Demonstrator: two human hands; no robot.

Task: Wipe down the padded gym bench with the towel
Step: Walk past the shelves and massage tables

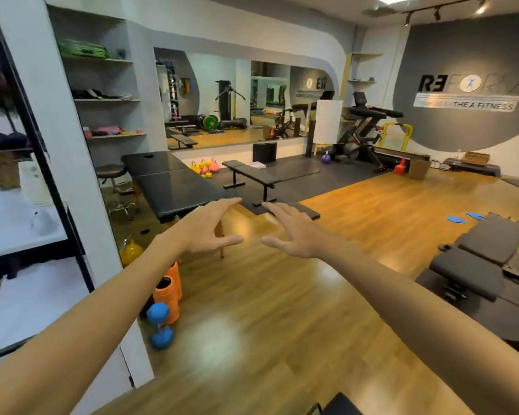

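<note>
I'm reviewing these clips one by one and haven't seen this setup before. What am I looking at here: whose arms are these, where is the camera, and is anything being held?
There is no machine here. One wide-angle camera worn on a person's head looks forward and down, so the two bare arms reaching into the picture are the wearer's own. The left hand and right hand are stretched out in the air, fingers spread, with nothing in either grip. No towel can be made out. The room is a gym with a wooden floor. Ahead stands a flat black padded gym bench on metal legs, with a long black padded massage table to its left. A blue dumbbell and an orange ribbed foam roller sit by the pillar on the left.
</note>
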